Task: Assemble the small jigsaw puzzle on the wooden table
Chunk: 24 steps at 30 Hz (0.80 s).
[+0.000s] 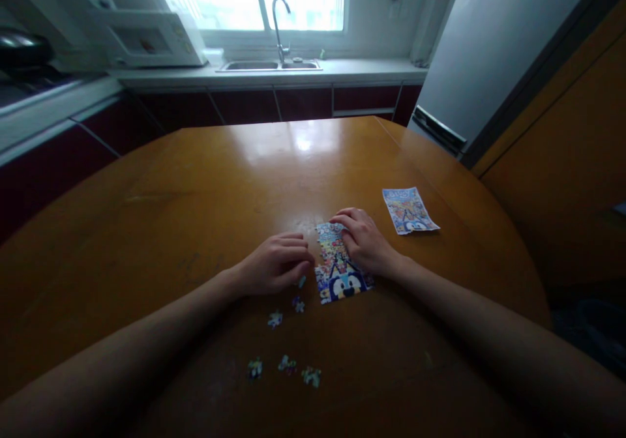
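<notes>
A partly joined jigsaw puzzle [343,286] lies on the wooden table, with a blue cartoon dog's face along its near edge. My right hand [364,239] rests on its upper right part, fingers extended over the top edge and covering some of the picture. Just left of the puzzle, my left hand [281,262] sits with its fingers curled together; whether they hold anything is hidden. One small puzzle piece [302,281] lies right by the left thumb. Closer to me are more loose pieces, among them a puzzle piece [275,319] and another puzzle piece [312,377].
A printed picture sheet [409,211] like the puzzle lies to the right, beyond my right hand. The wooden table [220,184] has a rounded edge. Behind it stand a counter with a sink [252,66], a microwave [147,40] and a fridge [489,53].
</notes>
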Each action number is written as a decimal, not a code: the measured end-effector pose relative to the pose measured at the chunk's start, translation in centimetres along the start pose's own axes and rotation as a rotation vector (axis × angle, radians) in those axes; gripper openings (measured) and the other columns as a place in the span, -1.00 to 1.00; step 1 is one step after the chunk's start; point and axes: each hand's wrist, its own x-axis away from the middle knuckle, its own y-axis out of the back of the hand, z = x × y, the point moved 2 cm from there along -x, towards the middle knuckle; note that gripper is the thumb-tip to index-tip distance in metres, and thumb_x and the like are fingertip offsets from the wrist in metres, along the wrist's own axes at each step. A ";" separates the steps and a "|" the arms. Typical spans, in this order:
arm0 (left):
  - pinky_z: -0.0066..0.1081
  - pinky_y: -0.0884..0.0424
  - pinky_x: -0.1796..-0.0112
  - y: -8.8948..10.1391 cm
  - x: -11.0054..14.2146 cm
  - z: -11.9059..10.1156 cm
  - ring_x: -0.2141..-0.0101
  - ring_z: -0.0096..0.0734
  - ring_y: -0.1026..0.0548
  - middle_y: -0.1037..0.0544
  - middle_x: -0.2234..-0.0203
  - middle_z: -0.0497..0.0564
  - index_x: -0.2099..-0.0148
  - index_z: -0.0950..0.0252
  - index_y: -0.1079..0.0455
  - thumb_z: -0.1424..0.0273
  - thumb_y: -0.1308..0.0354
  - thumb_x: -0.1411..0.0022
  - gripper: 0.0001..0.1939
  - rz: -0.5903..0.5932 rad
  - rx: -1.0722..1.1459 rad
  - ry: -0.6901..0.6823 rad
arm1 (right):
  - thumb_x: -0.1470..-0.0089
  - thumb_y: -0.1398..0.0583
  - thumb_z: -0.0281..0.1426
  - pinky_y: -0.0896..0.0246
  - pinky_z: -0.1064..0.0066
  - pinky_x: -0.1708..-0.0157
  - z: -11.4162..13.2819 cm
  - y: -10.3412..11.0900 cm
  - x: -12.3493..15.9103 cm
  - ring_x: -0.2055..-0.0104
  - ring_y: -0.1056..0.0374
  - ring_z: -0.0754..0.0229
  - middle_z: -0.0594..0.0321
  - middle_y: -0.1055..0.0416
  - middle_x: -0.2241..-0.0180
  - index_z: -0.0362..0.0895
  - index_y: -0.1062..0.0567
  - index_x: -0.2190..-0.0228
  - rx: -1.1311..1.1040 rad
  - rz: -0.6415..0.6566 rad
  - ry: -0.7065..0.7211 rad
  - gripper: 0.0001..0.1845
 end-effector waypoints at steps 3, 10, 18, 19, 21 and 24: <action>-0.35 -0.23 0.39 0.2 -0.2 -0.2 0.44 -0.39 -0.29 -0.35 0.54 -0.01 0.43 0.31 -0.33 0.45 0.04 -0.38 -0.70 -0.026 -0.006 0.014 | -0.20 -0.07 -0.55 -0.16 0.09 -0.14 0.0 0.0 0.1 -0.10 -0.23 0.04 0.06 -0.37 -0.01 -0.11 -0.47 0.03 -0.001 -0.006 0.002 -0.66; -0.32 -0.25 0.36 0.2 -0.2 -0.4 0.43 -0.37 -0.30 -0.37 0.53 0.00 0.39 0.30 -0.39 0.43 0.05 -0.39 -0.70 0.024 -0.005 -0.006 | -0.19 -0.07 -0.55 -0.16 0.09 -0.14 0.0 0.0 0.1 -0.10 -0.24 0.03 0.06 -0.37 -0.01 -0.10 -0.47 0.04 -0.003 -0.004 0.001 -0.65; -0.32 -0.26 0.35 0.0 -0.1 -0.1 0.42 -0.36 -0.32 -0.40 0.51 0.01 0.37 0.29 -0.41 0.40 0.03 -0.40 -0.71 0.014 0.008 -0.014 | -0.20 -0.06 -0.55 -0.16 0.10 -0.14 0.2 0.0 0.1 -0.10 -0.24 0.04 0.07 -0.37 -0.01 -0.10 -0.47 0.03 0.004 -0.002 -0.002 -0.65; -0.32 -0.25 0.36 0.0 -0.2 -0.1 0.42 -0.36 -0.32 -0.40 0.51 0.01 0.39 0.29 -0.39 0.39 0.03 -0.40 -0.70 0.013 0.004 -0.014 | -0.20 -0.06 -0.54 -0.16 0.10 -0.14 0.2 0.1 0.1 -0.10 -0.24 0.04 0.07 -0.37 -0.01 -0.10 -0.47 0.03 0.003 -0.002 -0.003 -0.65; -0.34 -0.25 0.37 0.0 -0.2 -0.1 0.43 -0.37 -0.32 -0.39 0.53 0.00 0.43 0.29 -0.34 0.39 0.04 -0.41 -0.67 0.004 -0.008 -0.011 | -0.20 -0.06 -0.55 -0.16 0.10 -0.14 0.2 0.1 0.1 -0.10 -0.23 0.04 0.08 -0.37 -0.01 -0.10 -0.47 0.04 0.002 -0.004 -0.003 -0.65; -0.35 -0.25 0.38 0.0 -0.2 -0.1 0.44 -0.39 -0.30 -0.36 0.54 -0.01 0.49 0.28 -0.26 0.39 0.05 -0.42 -0.63 -0.014 -0.013 0.007 | -0.20 -0.06 -0.54 -0.16 0.10 -0.14 0.2 0.1 0.1 -0.10 -0.24 0.04 0.08 -0.38 -0.01 -0.09 -0.47 0.04 -0.002 -0.005 -0.002 -0.65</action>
